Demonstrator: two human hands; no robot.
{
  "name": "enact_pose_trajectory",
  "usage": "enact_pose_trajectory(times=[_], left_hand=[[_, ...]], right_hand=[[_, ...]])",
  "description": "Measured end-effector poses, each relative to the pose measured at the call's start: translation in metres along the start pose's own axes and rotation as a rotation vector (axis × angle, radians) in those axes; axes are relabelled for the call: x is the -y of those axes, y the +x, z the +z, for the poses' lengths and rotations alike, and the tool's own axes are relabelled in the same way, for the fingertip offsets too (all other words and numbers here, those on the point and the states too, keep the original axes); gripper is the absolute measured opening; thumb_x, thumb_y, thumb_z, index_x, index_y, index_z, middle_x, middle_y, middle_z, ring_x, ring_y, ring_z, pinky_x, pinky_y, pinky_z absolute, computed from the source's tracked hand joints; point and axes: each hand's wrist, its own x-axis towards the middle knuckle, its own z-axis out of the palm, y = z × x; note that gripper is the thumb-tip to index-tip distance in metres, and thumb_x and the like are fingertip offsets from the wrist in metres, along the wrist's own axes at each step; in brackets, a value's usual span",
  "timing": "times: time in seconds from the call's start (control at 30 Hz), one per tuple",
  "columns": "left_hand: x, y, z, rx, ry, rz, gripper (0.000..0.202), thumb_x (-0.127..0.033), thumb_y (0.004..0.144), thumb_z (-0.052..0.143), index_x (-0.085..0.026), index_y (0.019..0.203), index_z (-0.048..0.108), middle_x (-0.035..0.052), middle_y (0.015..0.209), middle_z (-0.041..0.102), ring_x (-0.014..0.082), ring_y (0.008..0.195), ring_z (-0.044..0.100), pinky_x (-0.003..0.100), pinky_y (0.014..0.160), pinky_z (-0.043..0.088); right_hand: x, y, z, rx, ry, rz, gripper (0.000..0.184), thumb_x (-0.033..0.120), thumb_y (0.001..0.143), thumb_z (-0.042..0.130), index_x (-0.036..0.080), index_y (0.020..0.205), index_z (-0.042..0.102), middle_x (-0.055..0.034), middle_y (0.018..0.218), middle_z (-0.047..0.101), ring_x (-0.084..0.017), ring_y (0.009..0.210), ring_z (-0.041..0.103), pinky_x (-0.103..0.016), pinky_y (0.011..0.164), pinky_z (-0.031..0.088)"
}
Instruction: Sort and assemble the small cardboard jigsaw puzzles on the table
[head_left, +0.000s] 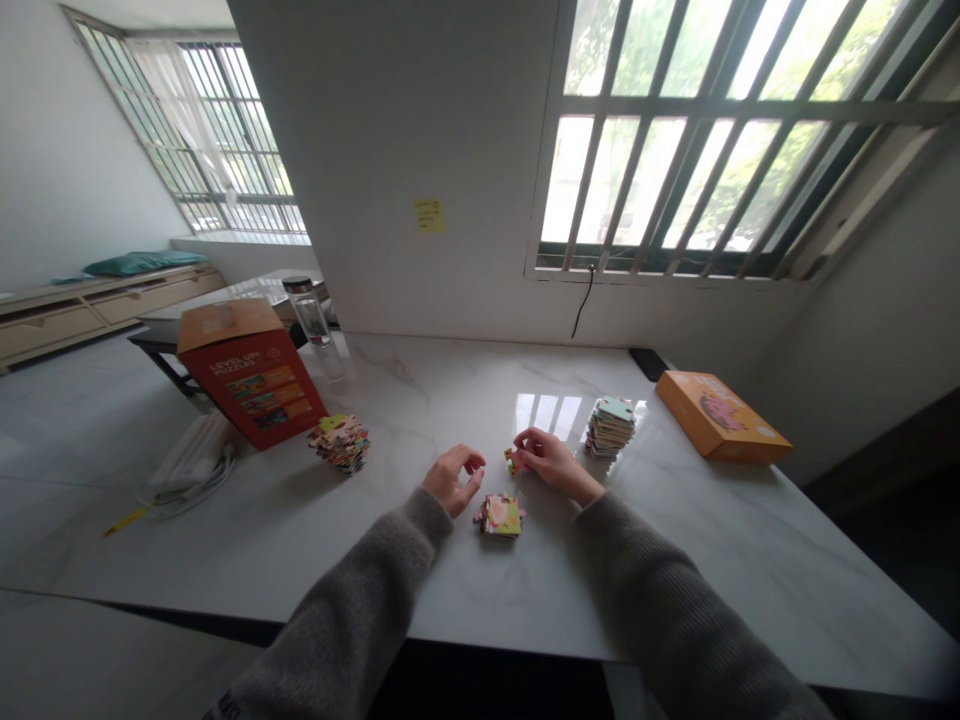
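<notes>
The right hand [551, 462] pinches a puzzle piece [511, 461] just beyond the joined pieces [500, 515]; the left hand [450, 478] hangs released and empty.

The bench [420, 590] is polished white marble-look stone, glossy enough to mirror the window [675, 150]. On the bench, the stacked jigsaw pieces [340, 443] and the loose jigsaw piece [511, 461] look like thick printed cardboard with a matt face. The orange puzzle box [723, 417] is smooth coated paperboard with a soft sheen. The knitted sleeves [675, 610] are rough, fuzzy grey cloth. The water bottle [310, 315] is clear and shiny, either glass or plastic.
</notes>
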Motion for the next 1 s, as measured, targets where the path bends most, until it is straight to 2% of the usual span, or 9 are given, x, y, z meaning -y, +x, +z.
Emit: enact_pose_trajectory(times=[0.17, 0.27, 0.33, 0.5, 0.6, 0.73, 0.83, 0.93, 1.0], left_hand=[[-0.002, 0.004, 0.002, -0.016, -0.057, -0.054, 0.010, -0.023, 0.083, 0.060, -0.019, 0.093, 0.060, 0.0017, 0.083, 0.065, 0.0163, 0.076, 0.063, 0.030, 0.067, 0.048], [-0.003, 0.006, 0.006, -0.046, -0.079, -0.038, 0.024, -0.032, 0.080, 0.070, -0.019, 0.097, 0.061, 0.0037, 0.091, 0.065, 0.0180, 0.080, 0.062, 0.031, 0.068, 0.049], [-0.003, 0.007, 0.007, -0.055, -0.080, -0.003, 0.030, -0.037, 0.078, 0.073, -0.019, 0.099, 0.062, 0.0049, 0.096, 0.064, 0.0183, 0.083, 0.061, 0.032, 0.070, 0.050], [-0.004, 0.008, 0.005, -0.071, -0.087, 0.045, 0.022, -0.028, 0.086, 0.065, -0.020, 0.106, 0.062, 0.0059, 0.102, 0.063, 0.0178, 0.086, 0.062, 0.032, 0.072, 0.051], [-0.008, 0.008, 0.001, -0.080, -0.086, 0.079, 0.027, -0.021, 0.085, 0.061, -0.021, 0.112, 0.060, 0.0070, 0.106, 0.063, 0.0198, 0.094, 0.061, 0.034, 0.078, 0.052], [-0.011, 0.007, -0.002, -0.102, -0.009, 0.134, 0.036, -0.029, 0.080, 0.071, -0.022, 0.114, 0.061, 0.0085, 0.109, 0.061, 0.0242, 0.103, 0.058, 0.042, 0.093, 0.050], [-0.012, 0.006, -0.004, -0.115, 0.024, 0.142, 0.032, -0.027, 0.080, 0.070, -0.021, 0.110, 0.062, 0.0082, 0.106, 0.061, 0.0248, 0.101, 0.058, 0.043, 0.093, 0.049], [-0.015, 0.002, -0.008, -0.070, -0.024, 0.135, 0.027, -0.021, 0.079, 0.067, -0.022, 0.105, 0.061, 0.0083, 0.110, 0.061, 0.0254, 0.105, 0.056, 0.044, 0.095, 0.048], [-0.018, -0.003, -0.012, 0.010, -0.069, 0.140, 0.020, -0.021, 0.078, 0.066, -0.022, 0.098, 0.060, 0.0080, 0.113, 0.061, 0.0257, 0.108, 0.054, 0.044, 0.097, 0.046]], right_hand=[[0.022, -0.003, 0.013, -0.100, 0.269, 0.015, 0.037, 0.031, 0.079, 0.064, 0.020, 0.114, 0.061, 0.0064, 0.074, 0.047, -0.010, 0.063, 0.053, -0.024, 0.062, 0.047], [0.034, -0.006, 0.025, -0.170, 0.285, -0.017, 0.041, 0.030, 0.079, 0.065, 0.023, 0.119, 0.059, -0.0001, 0.097, 0.055, -0.009, 0.066, 0.058, -0.026, 0.065, 0.050], [0.040, -0.009, 0.034, -0.200, 0.247, -0.048, 0.038, 0.030, 0.080, 0.066, 0.024, 0.118, 0.061, -0.0036, 0.107, 0.055, -0.009, 0.068, 0.060, -0.028, 0.067, 0.053], [0.049, -0.016, 0.047, -0.185, 0.318, -0.052, 0.035, 0.037, 0.081, 0.068, 0.023, 0.113, 0.062, 0.0004, 0.092, 0.051, -0.012, 0.069, 0.063, -0.029, 0.066, 0.055], [0.054, -0.018, 0.046, -0.205, 0.366, -0.035, 0.037, 0.041, 0.081, 0.071, 0.023, 0.111, 0.060, 0.0035, 0.082, 0.047, -0.013, 0.069, 0.065, -0.029, 0.068, 0.055], [0.060, -0.020, 0.048, -0.237, 0.402, -0.028, 0.042, 0.047, 0.080, 0.072, 0.023, 0.111, 0.058, 0.0045, 0.080, 0.045, -0.015, 0.072, 0.067, -0.030, 0.069, 0.056], [0.060, -0.024, 0.050, -0.223, 0.368, -0.037, 0.041, 0.047, 0.082, 0.070, 0.024, 0.112, 0.058, 0.0036, 0.080, 0.046, -0.016, 0.074, 0.066, -0.032, 0.071, 0.056], [0.056, -0.027, 0.046, -0.237, 0.247, -0.068, 0.035, 0.043, 0.086, 0.065, 0.024, 0.115, 0.059, 0.0002, 0.084, 0.052, -0.017, 0.077, 0.063, -0.034, 0.075, 0.056], [0.052, -0.028, 0.039, -0.272, 0.172, -0.083, 0.031, 0.039, 0.089, 0.060, 0.023, 0.116, 0.060, -0.0024, 0.088, 0.056, -0.017, 0.080, 0.060, -0.034, 0.076, 0.054]])
